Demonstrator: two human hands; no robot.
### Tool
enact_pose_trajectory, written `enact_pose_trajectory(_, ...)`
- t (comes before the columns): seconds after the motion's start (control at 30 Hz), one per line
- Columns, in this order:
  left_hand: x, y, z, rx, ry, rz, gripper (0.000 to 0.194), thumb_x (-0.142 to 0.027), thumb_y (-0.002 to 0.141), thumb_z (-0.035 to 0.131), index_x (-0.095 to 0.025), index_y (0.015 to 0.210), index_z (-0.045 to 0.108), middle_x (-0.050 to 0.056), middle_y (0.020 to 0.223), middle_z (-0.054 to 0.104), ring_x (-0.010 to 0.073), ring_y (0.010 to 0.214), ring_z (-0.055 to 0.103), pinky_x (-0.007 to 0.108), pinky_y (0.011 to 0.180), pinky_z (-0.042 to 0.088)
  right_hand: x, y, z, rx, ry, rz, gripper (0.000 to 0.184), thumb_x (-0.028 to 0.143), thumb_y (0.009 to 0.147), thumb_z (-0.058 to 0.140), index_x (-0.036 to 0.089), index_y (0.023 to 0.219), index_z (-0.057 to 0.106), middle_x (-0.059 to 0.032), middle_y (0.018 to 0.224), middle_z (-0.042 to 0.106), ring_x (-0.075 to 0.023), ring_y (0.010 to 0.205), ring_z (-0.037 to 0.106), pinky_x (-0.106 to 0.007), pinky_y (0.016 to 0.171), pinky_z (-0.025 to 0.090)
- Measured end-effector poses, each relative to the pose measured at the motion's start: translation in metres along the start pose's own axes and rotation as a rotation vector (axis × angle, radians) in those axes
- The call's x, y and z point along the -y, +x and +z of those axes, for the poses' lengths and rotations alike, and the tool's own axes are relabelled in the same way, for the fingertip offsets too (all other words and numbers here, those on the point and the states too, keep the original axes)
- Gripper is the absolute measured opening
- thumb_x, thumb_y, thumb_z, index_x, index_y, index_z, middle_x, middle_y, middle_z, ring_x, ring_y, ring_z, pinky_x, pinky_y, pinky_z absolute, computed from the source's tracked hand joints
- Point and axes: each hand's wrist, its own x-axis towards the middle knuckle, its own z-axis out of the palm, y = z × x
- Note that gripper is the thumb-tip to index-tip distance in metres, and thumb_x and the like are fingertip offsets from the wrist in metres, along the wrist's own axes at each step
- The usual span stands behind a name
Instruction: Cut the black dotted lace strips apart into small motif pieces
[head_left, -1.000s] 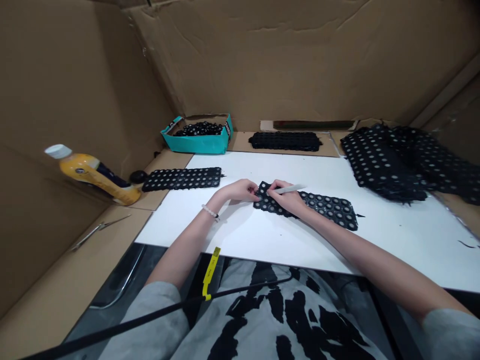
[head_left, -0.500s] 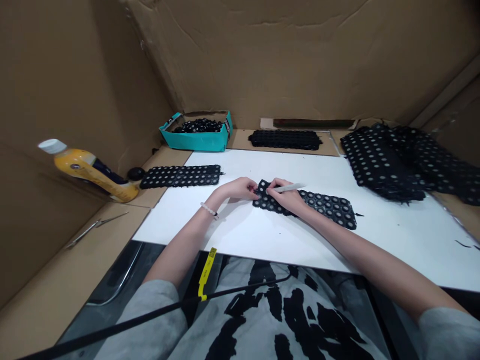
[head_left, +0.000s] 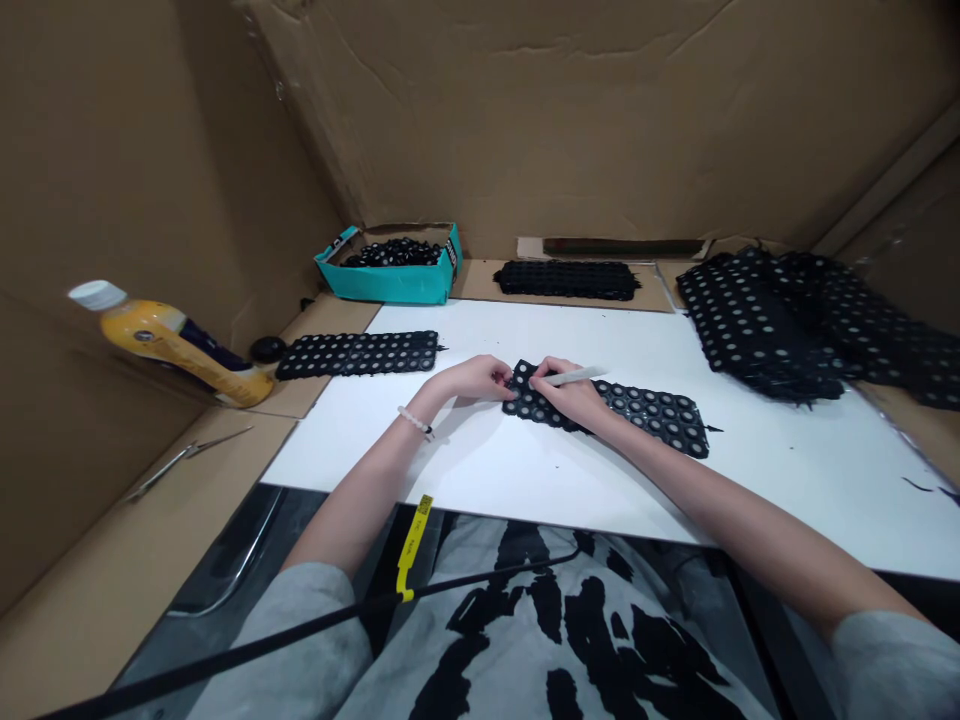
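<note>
On the white board (head_left: pixel 450 450) lies a black sheet of round pieces with pale grey centres (head_left: pixel 660 415), slanting slightly down to the right. My left hand (head_left: pixel 484 378) is closed at its left end, thumb and fingers pinching the edge; the fingertips are partly hidden. My right hand (head_left: pixel 574 395) rests over the sheet's left part, gripping a slim white pen-like tool (head_left: pixel 576 375). The tool's tip is hidden by my fingers, close to the sheet. A small black tab sticks out from the sheet's right end.
Another dotted black sheet (head_left: pixel 360 353) lies left. Behind stand a teal box of small black pieces (head_left: pixel 390 284) and a black stack (head_left: pixel 566 280). Larger dotted sheets (head_left: pixel 757 325) pile up right. A yellow bottle (head_left: pixel 180 340) and tweezers (head_left: pixel 184 460) are far left; cardboard walls (head_left: pixel 525 130) surround the board.
The whole view has shifted slightly to the left. Both hands stay at the left end of the sheet, with the white tool in almost the same position.
</note>
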Motion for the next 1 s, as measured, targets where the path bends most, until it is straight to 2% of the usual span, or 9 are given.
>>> enact_pose_trajectory(0.27,-0.002,0.0,-0.001,0.003,0.003,-0.019,0.032,-0.046,0.069,0.067,-0.018,0.068,0.051,-0.004,0.06,0.045,0.0118,0.057,0.037,0.027,0.057,0.026,0.0,-0.001,-0.001,0.003,0.018,0.004,0.013,0.031,0.076,0.056,0.021,0.067,0.055,-0.0005,0.071,0.063,-0.0181,0.074,0.056,-0.031,0.071,0.039)
enact_pose_trajectory(0.5,-0.005,-0.002,-0.006,0.084,-0.09,0.017,0.034,-0.049,0.071,0.066,-0.018,0.071,0.052,-0.004,0.063,0.043,0.0115,0.059,0.036,0.026,0.057,0.027,-0.003,0.001,-0.001,-0.058,0.23,0.108,0.018,0.036,0.072,0.058,0.02,0.065,0.054,0.0022,0.062,0.054,-0.0151,0.064,0.048,-0.029,0.063,0.036)
enact_pose_trajectory(0.7,-0.009,-0.004,-0.007,0.122,-0.182,-0.031,0.034,-0.045,0.069,0.069,-0.018,0.063,0.05,-0.005,0.056,0.038,0.0109,0.054,0.031,0.028,0.054,0.023,0.0,0.001,-0.001,-0.071,0.26,0.107,0.016,0.033,0.07,0.059,0.021,0.062,0.054,0.0023,0.061,0.054,-0.0147,0.063,0.048,-0.028,0.063,0.037)
enact_pose_trajectory(0.83,-0.011,-0.004,-0.007,0.112,-0.187,-0.061,0.036,-0.047,0.068,0.071,-0.019,0.064,0.049,-0.005,0.055,0.037,0.0108,0.054,0.031,0.028,0.054,0.022,-0.001,0.001,-0.001,-0.067,0.267,0.115,0.016,0.034,0.07,0.059,0.021,0.062,0.054,0.0014,0.062,0.057,-0.0152,0.063,0.049,-0.028,0.062,0.039)
enact_pose_trajectory(1.0,-0.01,-0.003,-0.005,0.018,-0.288,-0.043,0.037,-0.051,0.073,0.068,-0.017,0.083,0.057,-0.003,0.065,0.048,0.0113,0.059,0.039,0.026,0.055,0.027,-0.002,0.001,-0.001,-0.035,0.297,0.099,0.016,0.035,0.071,0.059,0.021,0.064,0.056,0.0002,0.066,0.061,-0.0159,0.066,0.052,-0.029,0.065,0.04)
